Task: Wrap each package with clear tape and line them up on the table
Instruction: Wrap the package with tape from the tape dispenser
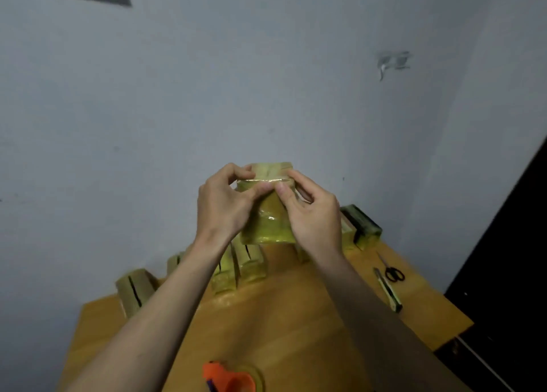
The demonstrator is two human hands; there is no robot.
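I hold a brown package (268, 220), shiny with clear tape, up in the air above the wooden table (284, 326). My left hand (223, 202) grips its upper left side, thumb pressing the tape near the top edge. My right hand (310, 211) grips the upper right side, its thumb on the front face beside the left thumb. A row of several wrapped packages (248, 266) stands along the table's far edge, partly hidden by my arms. An orange tape dispenser with a clear tape roll (232, 378) lies at the near edge.
Black-handled scissors (392, 270) and a utility knife (387, 291) lie on the right side of the table. A dark-edged package (362, 226) stands at the far right corner. A grey wall is behind; a dark panel (509, 258) stands to the right.
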